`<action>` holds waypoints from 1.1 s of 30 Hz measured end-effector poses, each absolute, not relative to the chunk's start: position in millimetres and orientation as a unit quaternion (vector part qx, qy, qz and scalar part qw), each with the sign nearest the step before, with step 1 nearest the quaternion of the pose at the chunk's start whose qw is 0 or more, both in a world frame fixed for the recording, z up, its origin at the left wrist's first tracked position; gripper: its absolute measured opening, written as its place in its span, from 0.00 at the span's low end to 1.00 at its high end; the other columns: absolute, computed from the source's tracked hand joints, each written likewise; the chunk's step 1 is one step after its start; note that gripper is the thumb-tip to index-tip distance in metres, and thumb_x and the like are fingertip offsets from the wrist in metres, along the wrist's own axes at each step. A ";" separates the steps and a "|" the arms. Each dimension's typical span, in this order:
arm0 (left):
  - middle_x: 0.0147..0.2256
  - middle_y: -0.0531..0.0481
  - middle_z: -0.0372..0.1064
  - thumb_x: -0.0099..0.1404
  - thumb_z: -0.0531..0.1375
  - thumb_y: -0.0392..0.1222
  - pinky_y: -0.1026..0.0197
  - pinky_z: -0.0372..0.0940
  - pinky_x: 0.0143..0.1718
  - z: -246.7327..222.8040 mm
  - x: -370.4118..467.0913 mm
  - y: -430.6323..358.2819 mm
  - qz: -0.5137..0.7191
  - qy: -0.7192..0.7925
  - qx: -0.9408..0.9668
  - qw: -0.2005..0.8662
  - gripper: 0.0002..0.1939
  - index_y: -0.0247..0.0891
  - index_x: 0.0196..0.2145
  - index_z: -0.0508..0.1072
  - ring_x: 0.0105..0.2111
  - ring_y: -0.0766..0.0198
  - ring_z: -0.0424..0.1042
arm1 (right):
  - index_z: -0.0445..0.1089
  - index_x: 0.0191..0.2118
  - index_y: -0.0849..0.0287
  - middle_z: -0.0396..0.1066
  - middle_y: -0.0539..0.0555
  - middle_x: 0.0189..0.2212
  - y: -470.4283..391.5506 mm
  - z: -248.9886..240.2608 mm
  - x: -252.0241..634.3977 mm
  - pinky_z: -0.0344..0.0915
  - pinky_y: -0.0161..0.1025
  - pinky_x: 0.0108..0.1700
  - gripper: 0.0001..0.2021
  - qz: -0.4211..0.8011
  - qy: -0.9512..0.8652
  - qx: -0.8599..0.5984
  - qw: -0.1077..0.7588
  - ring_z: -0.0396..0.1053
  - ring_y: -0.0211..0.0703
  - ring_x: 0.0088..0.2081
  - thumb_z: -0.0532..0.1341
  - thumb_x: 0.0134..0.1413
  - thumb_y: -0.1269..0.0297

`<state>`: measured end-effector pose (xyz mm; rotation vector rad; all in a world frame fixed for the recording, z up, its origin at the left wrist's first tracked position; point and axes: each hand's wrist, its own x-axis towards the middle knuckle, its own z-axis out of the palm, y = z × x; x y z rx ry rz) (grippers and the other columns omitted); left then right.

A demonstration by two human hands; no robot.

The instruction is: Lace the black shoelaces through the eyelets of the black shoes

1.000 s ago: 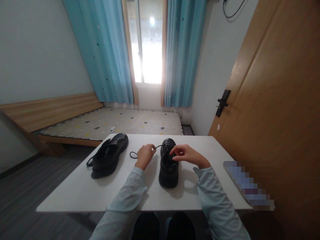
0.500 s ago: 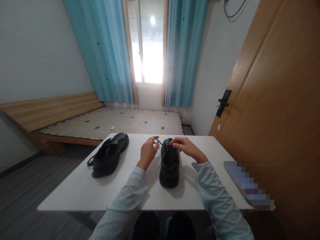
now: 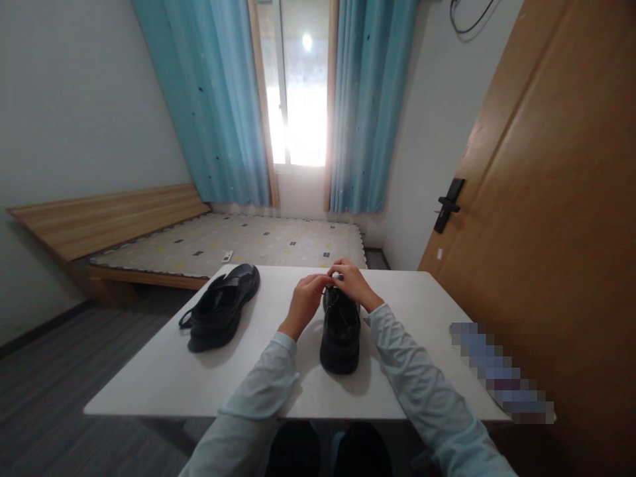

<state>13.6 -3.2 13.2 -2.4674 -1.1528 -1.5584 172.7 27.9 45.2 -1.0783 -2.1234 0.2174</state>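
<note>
A black lace-up shoe (image 3: 340, 351) stands upright on the white table, heel towards me. Over its toe end the fingertips of my two hands meet. My left hand (image 3: 307, 299) is closed in a pinch on the black shoelace (image 3: 330, 298), on the left side of the shoe. From the right, my right hand (image 3: 352, 281) reaches over the front of the shoe, its fingers pinched at the lace beside my left fingertips. The lace between the fingers is mostly hidden. To the left sits the other black shoe (image 3: 214, 326), tilted away to the right, with a loop at its heel.
The white table (image 3: 163, 391) bears both shoes. At its right edge lies a flat item (image 3: 497, 371), blurred by pixelation. Behind the table is a bed (image 3: 258, 242) with a white remote (image 3: 227, 256) on it. A wooden door (image 3: 536, 199) stands on the right.
My right hand has moved left and forward, and my left hand slightly right, so their fingertips now meet over the shoe. The lace stretched out from my left fingers no longer shows.
</note>
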 end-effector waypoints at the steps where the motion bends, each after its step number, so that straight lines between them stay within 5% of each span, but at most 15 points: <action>1: 0.39 0.50 0.74 0.65 0.54 0.34 0.59 0.65 0.43 12.8 13.3 -3.3 -0.505 -0.373 -0.778 0.001 0.09 0.41 0.38 0.73 0.40 0.63 0.72 | 0.73 0.32 0.60 0.65 0.55 0.35 29.1 45.9 173.2 0.60 0.39 0.46 0.04 0.060 -0.817 -0.436 0.373 0.64 0.42 0.40 0.61 0.51 0.72; 11: 0.36 0.50 0.74 0.64 0.53 0.32 0.60 0.65 0.41 11.0 12.2 -3.0 -0.514 -0.440 -0.737 -0.009 0.10 0.41 0.36 0.74 0.37 0.62 0.72 | 0.68 0.31 0.59 0.73 0.54 0.31 27.3 67.6 199.2 0.60 0.42 0.44 0.04 -0.050 -0.728 -0.554 0.400 0.69 0.45 0.37 0.59 0.47 0.72; 15: 0.37 0.49 0.74 0.64 0.53 0.33 0.59 0.66 0.41 10.0 11.9 -1.5 -0.516 -0.455 -0.726 -0.016 0.10 0.40 0.36 0.74 0.37 0.62 0.72 | 0.67 0.29 0.58 0.73 0.52 0.28 25.5 79.7 224.8 0.63 0.38 0.38 0.01 -0.005 -0.708 -0.531 0.466 0.71 0.42 0.32 0.59 0.48 0.68; 21: 0.41 0.46 0.73 0.65 0.54 0.36 0.56 0.66 0.45 6.2 15.7 3.9 -0.491 -0.460 -0.738 -0.046 0.10 0.38 0.41 0.72 0.40 0.60 0.72 | 0.65 0.27 0.59 0.73 0.53 0.21 16.7 92.5 266.8 0.65 0.35 0.25 0.15 0.155 -0.683 -0.507 0.503 0.69 0.39 0.21 0.63 0.45 0.52; 25: 0.46 0.44 0.70 0.65 0.54 0.39 0.55 0.67 0.46 1.8 17.3 7.5 -0.486 -0.459 -0.740 -0.073 0.13 0.38 0.46 0.70 0.41 0.61 0.72 | 0.70 0.27 0.61 0.72 0.53 0.19 11.8 90.3 292.9 0.61 0.33 0.22 0.14 0.155 -0.714 -0.518 0.445 0.65 0.37 0.18 0.61 0.48 0.54; 33: 0.49 0.42 0.67 0.66 0.52 0.40 0.55 0.68 0.46 -1.5 18.5 10.5 -0.495 -0.460 -0.731 -0.098 0.16 0.38 0.50 0.68 0.42 0.61 0.71 | 0.74 0.30 0.58 0.76 0.54 0.27 3.4 78.0 322.1 0.60 0.34 0.33 0.08 0.005 -0.716 -0.646 0.265 0.71 0.41 0.32 0.57 0.52 0.69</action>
